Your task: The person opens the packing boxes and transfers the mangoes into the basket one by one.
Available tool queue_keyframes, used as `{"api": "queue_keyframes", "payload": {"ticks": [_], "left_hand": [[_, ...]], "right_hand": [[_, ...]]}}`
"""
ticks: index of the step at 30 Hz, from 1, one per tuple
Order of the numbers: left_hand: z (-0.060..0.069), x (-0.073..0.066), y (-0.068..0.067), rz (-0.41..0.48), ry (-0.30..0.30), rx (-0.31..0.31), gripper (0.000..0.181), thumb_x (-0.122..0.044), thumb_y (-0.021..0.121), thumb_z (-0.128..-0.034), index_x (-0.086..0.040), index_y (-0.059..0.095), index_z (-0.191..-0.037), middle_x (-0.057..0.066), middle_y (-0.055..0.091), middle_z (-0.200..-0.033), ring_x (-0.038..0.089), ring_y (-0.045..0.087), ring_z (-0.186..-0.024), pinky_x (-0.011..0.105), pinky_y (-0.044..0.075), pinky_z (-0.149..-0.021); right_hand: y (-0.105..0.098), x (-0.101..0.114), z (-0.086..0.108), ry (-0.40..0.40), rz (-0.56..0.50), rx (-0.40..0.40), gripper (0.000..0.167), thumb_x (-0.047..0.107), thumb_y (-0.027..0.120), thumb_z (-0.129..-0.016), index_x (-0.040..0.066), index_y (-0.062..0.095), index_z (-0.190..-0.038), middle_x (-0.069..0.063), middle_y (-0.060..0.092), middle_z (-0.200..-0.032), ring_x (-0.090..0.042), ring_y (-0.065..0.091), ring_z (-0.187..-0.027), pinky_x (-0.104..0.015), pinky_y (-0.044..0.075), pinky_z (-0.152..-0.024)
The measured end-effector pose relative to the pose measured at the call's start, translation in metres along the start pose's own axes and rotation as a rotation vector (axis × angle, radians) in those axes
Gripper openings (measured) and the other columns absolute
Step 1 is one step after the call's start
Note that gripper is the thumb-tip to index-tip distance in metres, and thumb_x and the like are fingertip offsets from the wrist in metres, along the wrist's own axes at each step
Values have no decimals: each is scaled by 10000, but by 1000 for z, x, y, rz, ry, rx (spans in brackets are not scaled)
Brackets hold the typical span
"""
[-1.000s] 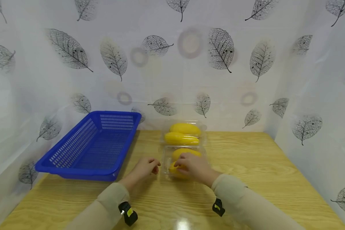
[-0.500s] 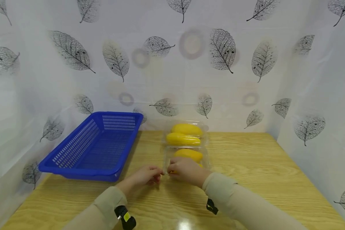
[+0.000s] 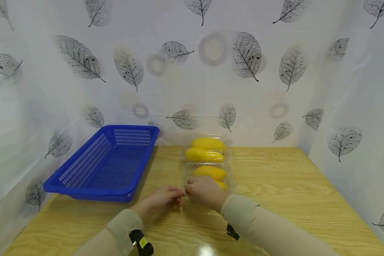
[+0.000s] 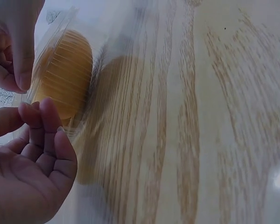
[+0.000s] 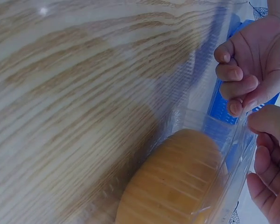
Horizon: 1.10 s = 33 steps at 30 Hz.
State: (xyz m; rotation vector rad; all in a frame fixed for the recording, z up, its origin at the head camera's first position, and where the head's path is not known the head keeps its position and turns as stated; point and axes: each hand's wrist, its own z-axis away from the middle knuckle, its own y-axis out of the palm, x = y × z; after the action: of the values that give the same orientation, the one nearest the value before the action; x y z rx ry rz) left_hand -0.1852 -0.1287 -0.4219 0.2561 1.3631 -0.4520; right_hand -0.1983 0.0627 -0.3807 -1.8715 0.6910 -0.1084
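The person's left hand [image 3: 164, 197] and right hand [image 3: 206, 192] were close together a little below the centre of the head frame, at the near left corner of the nearer clear plastic box [image 3: 188, 171]. The fingers of the left hand were narrow: its thumb and forefinger pinched the rim of this box at the corner, while the other fingers curled loosely, as both wrist frames showed. The right hand, just beside it, also pinched the rim between thumb and curled fingers. Inside this box were two mango-like fruits, the rear one [image 3: 210, 172] well visible and the front one [image 3: 220, 185] partly hidden behind the right hand. The farther clear plastic box [image 3: 227, 155] stood directly behind it, near the middle of the frame, and contained two more yellow fruits [image 3: 207, 144], one behind the other. The blue plastic basket [image 3: 107, 175], with slotted walls, was at the left of the frame, well apart from the boxes. All of these stood on the wooden bench [image 3: 291, 199], before a white sheet [image 3: 192, 81] printed with dark leaves. Both sleeves were beige, and a black strap [image 3: 141, 243] with a yellow patch was on the left one.
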Motion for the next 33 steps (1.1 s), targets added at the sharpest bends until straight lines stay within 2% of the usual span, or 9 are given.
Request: {"api": "queue_keyframes", "payload": {"ticks": [10, 18, 23, 28, 33], "left_hand": [[2, -2, 3, 18, -10, -8, 192, -75, 416, -967, 33, 563, -908, -26, 521, -682, 67, 548, -639, 183, 425, -551], [2, -2, 4, 24, -15, -4, 197, -82, 411, -972, -40, 541, -830, -11, 532, -687, 78, 533, -634, 190, 415, -543], [2, -2, 5, 26, -15, -20, 198, -87, 410, -972, -36, 544, -835, -4, 532, -691, 84, 532, -633, 198, 408, -547], [3, -1, 7, 26, -14, -35, 198, -87, 416, -969, -20, 545, -834, -7, 535, -684, 86, 530, -618, 202, 407, -542], [3, -2, 9, 33, -21, -52, 214, -107, 425, -971, -69, 534, -791, -11, 535, -683, 83, 529, -623, 199, 403, -540]], "right_hand": [[3, 1, -3, 8, 31, -14, 233, 148, 703, -738, 183, 536, -579, 75, 391, -604, -57, 398, -503, -173, 327, -408], [6, 0, -3, 39, -94, 30, 211, 112, 691, -741, 165, 534, -608, 76, 394, -632, -62, 385, -531, -164, 336, -462], [9, -1, -3, 38, -148, 10, 211, 90, 693, -741, 144, 530, -617, 70, 393, -626, -63, 378, -533, -162, 349, -485], [9, -1, -2, 30, -186, 6, 198, 77, 693, -730, 134, 539, -619, 69, 409, -626, -60, 387, -534, -156, 360, -494], [9, -3, -1, 34, -206, 21, 179, 72, 698, -725, 138, 556, -638, 72, 437, -644, -57, 417, -548, -150, 376, -512]]}}
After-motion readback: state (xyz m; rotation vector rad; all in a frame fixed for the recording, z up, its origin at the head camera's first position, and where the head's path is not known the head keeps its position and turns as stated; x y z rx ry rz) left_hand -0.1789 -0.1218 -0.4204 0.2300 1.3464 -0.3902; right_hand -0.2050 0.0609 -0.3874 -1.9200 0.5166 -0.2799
